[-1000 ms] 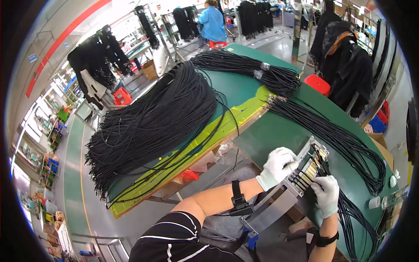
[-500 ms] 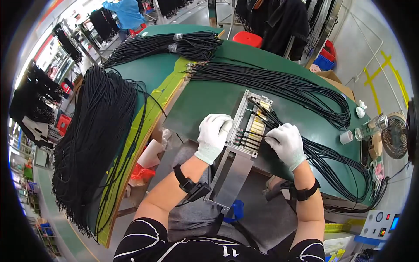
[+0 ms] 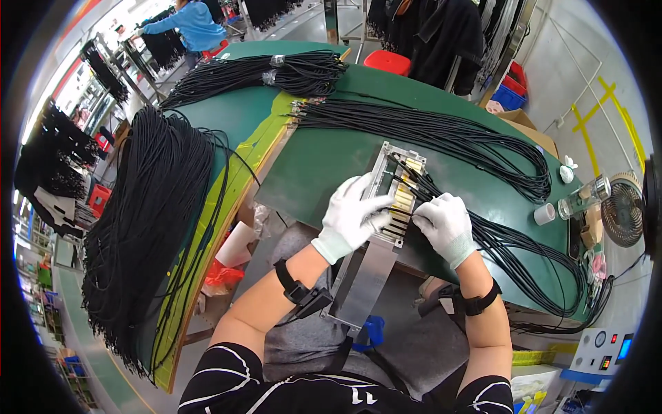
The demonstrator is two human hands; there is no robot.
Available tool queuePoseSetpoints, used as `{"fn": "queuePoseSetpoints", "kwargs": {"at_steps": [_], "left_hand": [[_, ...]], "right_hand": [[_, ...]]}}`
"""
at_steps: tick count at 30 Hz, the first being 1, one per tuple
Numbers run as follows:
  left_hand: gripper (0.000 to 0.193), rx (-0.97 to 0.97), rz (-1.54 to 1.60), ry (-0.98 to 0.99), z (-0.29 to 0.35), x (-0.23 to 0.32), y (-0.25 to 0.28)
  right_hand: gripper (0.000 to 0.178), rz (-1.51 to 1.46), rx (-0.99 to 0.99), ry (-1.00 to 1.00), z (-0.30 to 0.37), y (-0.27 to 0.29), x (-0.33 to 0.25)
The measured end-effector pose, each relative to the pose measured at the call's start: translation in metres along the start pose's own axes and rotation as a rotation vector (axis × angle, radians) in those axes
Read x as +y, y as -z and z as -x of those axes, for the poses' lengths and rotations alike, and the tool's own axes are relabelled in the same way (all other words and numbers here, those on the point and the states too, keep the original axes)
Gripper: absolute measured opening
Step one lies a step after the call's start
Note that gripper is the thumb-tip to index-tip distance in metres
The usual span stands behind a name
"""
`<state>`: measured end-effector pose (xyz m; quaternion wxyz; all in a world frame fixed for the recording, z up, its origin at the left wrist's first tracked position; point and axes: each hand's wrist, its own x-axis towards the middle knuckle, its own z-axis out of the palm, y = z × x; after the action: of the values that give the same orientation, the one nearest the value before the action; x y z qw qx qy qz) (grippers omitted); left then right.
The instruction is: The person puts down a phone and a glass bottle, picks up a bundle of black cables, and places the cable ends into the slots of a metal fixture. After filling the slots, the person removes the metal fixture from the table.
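A metal fixture (image 3: 369, 279) stands in front of me at the table's edge, with a row of cream-yellow blocks (image 3: 402, 196) in its upper part. Several black cables lie across these blocks side by side and run off to the right. My left hand (image 3: 349, 214), in a white glove, reaches over the fixture's left side with its fingers stretched out and apart above the slots. At the right side, my right hand (image 3: 445, 225), also gloved, pinches a black cable between thumb and fingers. The fingertips of the left hand partly hide the cable ends.
A long bundle of black cables (image 3: 427, 127) lies across the green table (image 3: 310, 159). Another thick bundle (image 3: 162, 186) hangs over the left side, beside a yellow-covered board edge (image 3: 238, 162). At right are a glass jar (image 3: 585, 199), a white cup (image 3: 544, 214) and a fan (image 3: 623, 214).
My left hand has shifted right from the fixture's left edge to over the slots, its fingers now extended. My right hand stays nearly in place. In the background, a person in blue has moved an arm outward.
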<state>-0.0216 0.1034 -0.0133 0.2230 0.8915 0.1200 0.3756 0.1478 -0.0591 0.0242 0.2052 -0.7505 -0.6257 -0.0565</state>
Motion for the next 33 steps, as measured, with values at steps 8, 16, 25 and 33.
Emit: {"fn": "queuePoseSetpoints", "kwargs": {"at_steps": [8, 16, 25, 33], "left_hand": [[0.028, -0.137, -0.181, -0.134, -0.001, -0.001, 0.002], [0.018, 0.027, 0.024, -0.065, 0.0, -0.004, -0.016], [0.013, 0.141, 0.279, -0.08, -0.013, -0.002, -0.011], [0.014, 0.159, 0.274, -0.106, -0.007, -0.001, -0.001]], "right_hand": [[0.01, 0.085, 0.089, -0.039, -0.017, -0.005, 0.007], [0.015, 0.086, 0.201, -0.048, -0.012, 0.001, 0.012], [0.017, -0.158, 0.223, 0.075, -0.02, -0.012, -0.029], [0.019, -0.403, 0.049, -0.011, -0.017, -0.004, -0.014]]}}
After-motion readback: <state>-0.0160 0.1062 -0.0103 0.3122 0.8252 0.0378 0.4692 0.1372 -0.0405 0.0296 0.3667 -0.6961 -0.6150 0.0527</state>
